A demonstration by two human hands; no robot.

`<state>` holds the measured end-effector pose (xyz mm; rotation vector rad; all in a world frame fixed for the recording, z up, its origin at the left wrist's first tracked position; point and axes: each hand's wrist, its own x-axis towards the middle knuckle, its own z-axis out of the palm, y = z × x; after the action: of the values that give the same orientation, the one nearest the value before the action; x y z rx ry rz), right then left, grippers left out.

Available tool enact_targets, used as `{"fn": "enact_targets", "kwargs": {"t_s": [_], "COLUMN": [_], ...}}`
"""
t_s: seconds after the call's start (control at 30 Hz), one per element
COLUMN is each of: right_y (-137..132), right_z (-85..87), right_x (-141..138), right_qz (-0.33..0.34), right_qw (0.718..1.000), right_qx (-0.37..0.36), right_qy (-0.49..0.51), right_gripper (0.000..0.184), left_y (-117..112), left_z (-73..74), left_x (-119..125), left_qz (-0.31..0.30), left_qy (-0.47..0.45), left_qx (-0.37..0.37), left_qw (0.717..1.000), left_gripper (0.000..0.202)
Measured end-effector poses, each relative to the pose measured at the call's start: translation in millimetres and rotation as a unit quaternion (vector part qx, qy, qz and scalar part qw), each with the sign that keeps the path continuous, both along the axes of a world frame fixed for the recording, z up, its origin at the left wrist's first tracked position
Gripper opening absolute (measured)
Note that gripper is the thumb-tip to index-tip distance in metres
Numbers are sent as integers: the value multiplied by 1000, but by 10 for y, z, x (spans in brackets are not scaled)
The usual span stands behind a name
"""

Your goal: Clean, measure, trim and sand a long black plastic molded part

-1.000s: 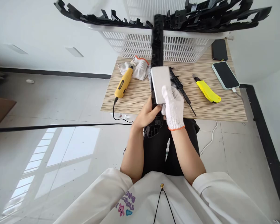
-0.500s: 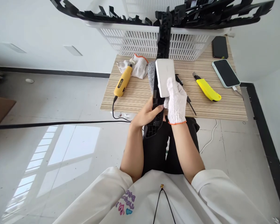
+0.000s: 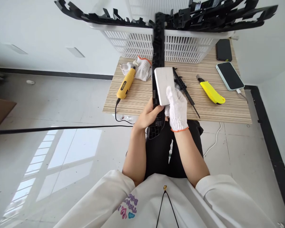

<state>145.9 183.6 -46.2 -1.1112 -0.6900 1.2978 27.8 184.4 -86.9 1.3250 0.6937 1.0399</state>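
My bare left hand (image 3: 147, 116) is closed around the lower part of a long black plastic trim piece (image 3: 158, 47), which points away from me over the table. In my right hand (image 3: 177, 109), in a white knit glove with an orange cuff, is a white rectangular block (image 3: 164, 84). The thumb lies on the block's upper face, and the other fingers are mostly hidden. The block lies over the trim piece and covers part of it; whether the two touch, I cannot tell. The trim's near end hangs past the table edge above my lap.
On the wooden table (image 3: 142, 98) lie a yellow corded rotary tool (image 3: 127, 83), a white glove (image 3: 143, 69), black calipers (image 3: 184, 90), a yellow utility knife (image 3: 212, 91), a charging phone (image 3: 230, 76) and a black device (image 3: 224, 50). Behind stands a white basket (image 3: 187, 47) heaped with black trim pieces (image 3: 211, 22).
The white block has slid toward me and a little left along the trim piece, with my gloved hand. The trim's far end has shifted left. More of the calipers shows.
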Motion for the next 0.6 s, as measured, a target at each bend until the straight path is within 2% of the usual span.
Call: {"fn": "enact_targets", "kwargs": {"t_s": [0.07, 0.2, 0.27, 0.37, 0.43, 0.53, 0.6], "right_y": [-16, 14, 19, 3, 5, 19, 11], "right_z": [-10, 8, 19, 25, 28, 30, 21], "right_x": [-11, 7, 10, 1, 8, 33, 33], "right_qz": [14, -14, -14, 37, 34, -8, 1], "right_qw": [1000, 999, 999, 999, 999, 999, 999], "right_qx": [13, 35, 33, 20, 20, 25, 21], "right_qy": [9, -10, -21, -20, -20, -28, -29], "right_gripper": [31, 29, 29, 32, 33, 30, 29], "left_y": [-9, -24, -24, -26, -34, -39, -28], "left_z": [13, 41, 32, 10, 14, 36, 39], "left_x": [-1, -9, -14, -25, -29, -17, -3], "left_qz": [17, -59, -46, 7, -8, -56, -35], "left_qy": [-18, 9, 1, -32, -22, 14, 9], "left_qx": [-5, -38, -46, -36, -38, -55, -47], "left_qw": [1000, 997, 998, 999, 999, 997, 998], "left_gripper": [22, 20, 22, 24, 23, 22, 24]}}
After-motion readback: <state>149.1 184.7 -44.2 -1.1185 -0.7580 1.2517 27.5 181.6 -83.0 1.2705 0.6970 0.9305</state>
